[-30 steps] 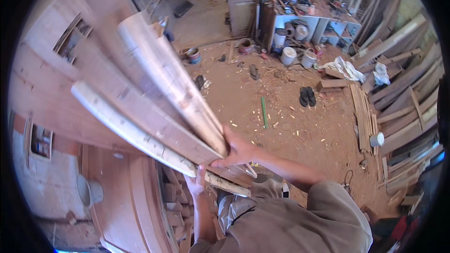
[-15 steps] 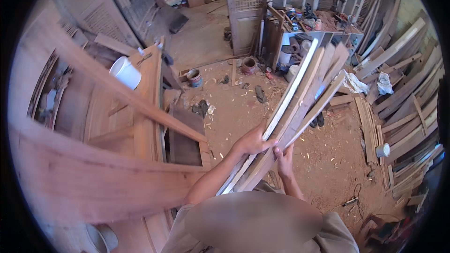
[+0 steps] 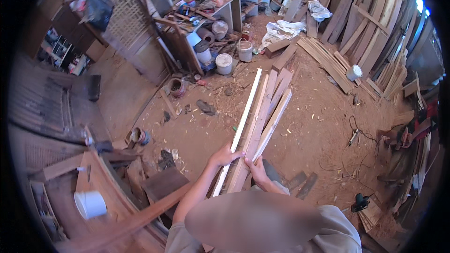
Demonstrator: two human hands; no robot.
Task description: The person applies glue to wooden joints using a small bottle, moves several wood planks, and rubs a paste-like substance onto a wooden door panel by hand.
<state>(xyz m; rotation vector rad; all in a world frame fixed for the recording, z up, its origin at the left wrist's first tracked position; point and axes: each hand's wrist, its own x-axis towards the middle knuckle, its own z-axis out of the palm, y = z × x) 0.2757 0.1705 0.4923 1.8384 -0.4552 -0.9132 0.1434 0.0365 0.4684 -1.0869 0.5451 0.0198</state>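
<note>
A loose bundle of several long wooden strips [image 3: 254, 133] slants up and away in front of my body, its far ends fanned apart. My left hand [image 3: 225, 155] is closed round the left side of the bundle, by a pale, narrow strip [image 3: 244, 119]. On the other side my right hand [image 3: 257, 170] grips the strips, its thumb lying on top. A light strip [image 3: 276, 121] on the right splays out from the rest. The bundle's near ends disappear behind a blurred patch at the bottom.
A wooden workbench [image 3: 101, 173] with a white bucket [image 3: 90, 204] stands at left, a plank [image 3: 140, 218] crossing it. Lidded buckets [image 3: 224, 63] sit by a cluttered shelf unit. Boards [image 3: 326, 63] and leaning planks [image 3: 375, 14] line the right. A power tool [image 3: 360, 202] and cable lie on the floor.
My view has swung to the right, so the workbench has shifted to the lower left and the stacked boards show more. Both hands still hold the strips, which now point more steeply away.
</note>
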